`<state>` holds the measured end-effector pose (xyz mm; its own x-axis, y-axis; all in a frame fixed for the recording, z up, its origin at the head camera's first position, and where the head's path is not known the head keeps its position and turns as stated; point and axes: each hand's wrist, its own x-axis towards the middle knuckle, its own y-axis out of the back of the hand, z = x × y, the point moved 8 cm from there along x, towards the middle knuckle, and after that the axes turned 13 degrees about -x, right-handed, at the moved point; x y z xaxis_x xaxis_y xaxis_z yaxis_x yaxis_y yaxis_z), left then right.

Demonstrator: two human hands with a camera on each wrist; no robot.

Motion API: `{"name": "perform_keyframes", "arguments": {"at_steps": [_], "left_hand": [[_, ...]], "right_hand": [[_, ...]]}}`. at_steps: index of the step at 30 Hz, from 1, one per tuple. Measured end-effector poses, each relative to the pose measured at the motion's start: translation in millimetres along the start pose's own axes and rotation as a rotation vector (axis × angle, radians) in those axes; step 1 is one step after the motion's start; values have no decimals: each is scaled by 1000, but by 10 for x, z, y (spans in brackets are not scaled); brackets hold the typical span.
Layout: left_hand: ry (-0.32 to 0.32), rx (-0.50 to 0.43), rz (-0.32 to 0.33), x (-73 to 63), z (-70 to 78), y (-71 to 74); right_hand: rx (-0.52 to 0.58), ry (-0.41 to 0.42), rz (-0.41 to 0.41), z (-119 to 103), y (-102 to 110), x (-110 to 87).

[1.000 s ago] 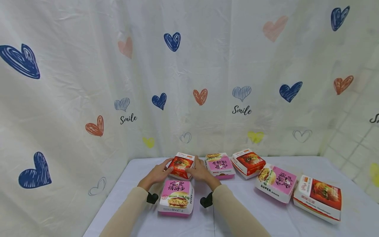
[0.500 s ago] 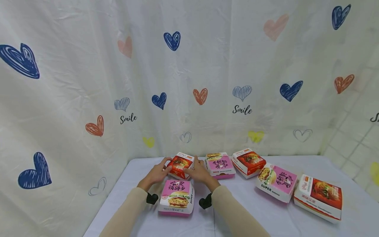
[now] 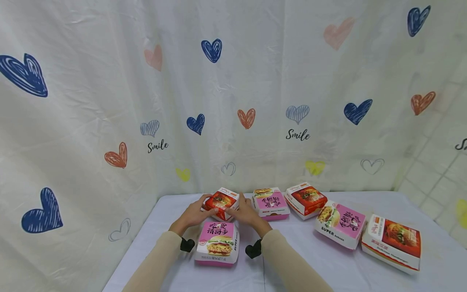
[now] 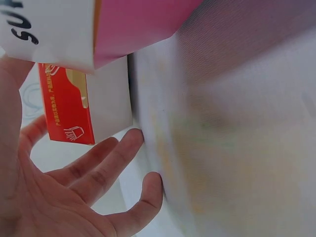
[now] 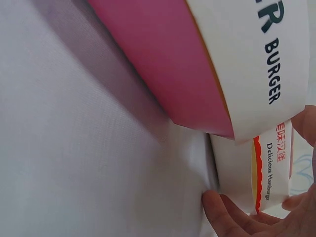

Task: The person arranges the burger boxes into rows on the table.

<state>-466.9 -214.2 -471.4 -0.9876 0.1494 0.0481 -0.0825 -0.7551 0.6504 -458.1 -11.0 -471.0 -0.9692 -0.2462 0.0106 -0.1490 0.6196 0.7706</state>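
Note:
A red-and-white burger box (image 3: pixel 221 199) sits near the back left of the white table, held between my two hands. My left hand (image 3: pixel 192 214) grips its left side, thumb over the near top edge. On its right side, my right hand (image 3: pixel 248 211) grips it with the thumb at the front. The left wrist view shows the red box's side (image 4: pixel 69 111) by spread, bent fingers; the right wrist view shows its printed white side (image 5: pixel 270 165) by the fingers. Between my forearms and nearer to me lies a pink burger box (image 3: pixel 217 240).
To the right, a pink box (image 3: pixel 270 202) and a red box (image 3: pixel 307 199) stand along the back. Farther right and nearer are another pink box (image 3: pixel 341 224) and a larger red-and-white box (image 3: pixel 393 243). A heart-printed curtain (image 3: pixel 262 154) hangs behind the table (image 3: pixel 292 259).
The held red box has turned slightly clockwise, its near left corner shifting left. My left fingers and both thumbs shifted a little with it. The other boxes stayed put.

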Motion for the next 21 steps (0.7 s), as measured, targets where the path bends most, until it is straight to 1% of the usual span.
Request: {"name": "perform_keyframes", "arguments": {"at_steps": [4, 9, 16, 21], "left_hand": [[11, -9, 5, 1, -15, -8], [20, 11, 16, -4, 0, -6], [30, 0, 21, -29, 14, 1], [33, 17, 24, -28, 8, 10]], "right_hand": [[-12, 15, 24, -2, 3, 6], [-3, 18, 46, 2, 3, 7], [15, -4, 45, -5, 2, -32], [21, -18, 34, 15, -16, -49]]}}
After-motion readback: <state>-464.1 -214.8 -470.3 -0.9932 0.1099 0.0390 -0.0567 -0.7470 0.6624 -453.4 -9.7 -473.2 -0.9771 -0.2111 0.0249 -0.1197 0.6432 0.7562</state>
